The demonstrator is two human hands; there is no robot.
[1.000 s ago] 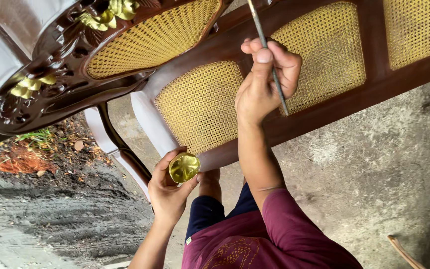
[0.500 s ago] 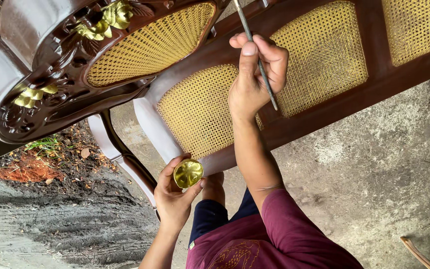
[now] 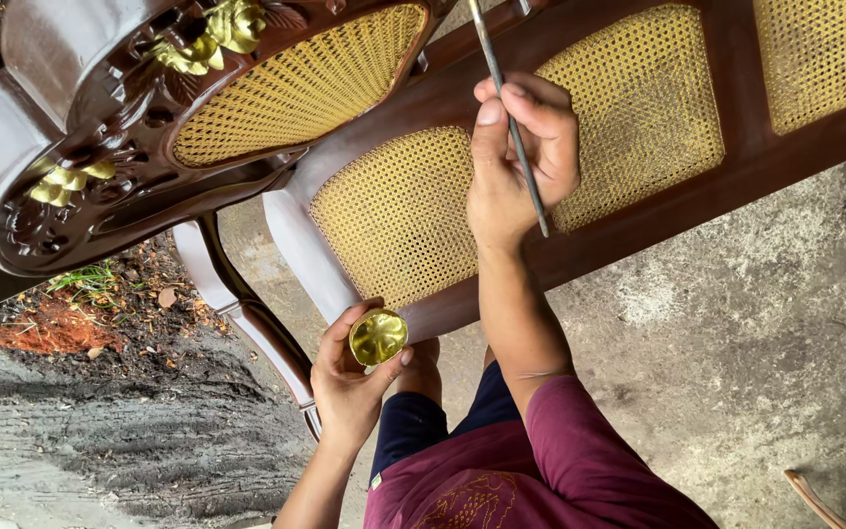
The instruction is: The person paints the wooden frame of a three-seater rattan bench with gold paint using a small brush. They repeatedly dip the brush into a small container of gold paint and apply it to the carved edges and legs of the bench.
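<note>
Brush (image 3: 511,118) sits pinched in the right hand (image 3: 516,157), thin metal-looking handle running between thumb and fingers, angled up toward the top edge of the view where its tip leaves the frame. Can't see the bristles.

Nearest the camera: maroon shirt (image 3: 540,470) and dark trousers (image 3: 413,421), both forearms reaching up from there.

Left hand (image 3: 350,377) is low and centre-left, fingers curled round a small round cup of gold paint (image 3: 378,336), holding it by the rim and underside. Cup is just below the lower rail of the furniture, not touching it as far as I can tell.

Right hand is higher, lying over the dark brown wooden frame (image 3: 638,225) between two panels of yellow woven cane (image 3: 399,211). Fingers pressed together on the brush, thumb on top.

Beyond that, upper left: carved headpiece (image 3: 80,127) in the same dark glossy wood, with gold-coloured carved leaves (image 3: 217,34) and an oval cane insert. A curved leg (image 3: 247,313) drops from it toward the left hand.

Furthest: rough concrete floor (image 3: 766,333) on the right, dark soil with leaf litter and a bit of grass (image 3: 90,343) on the left.
</note>
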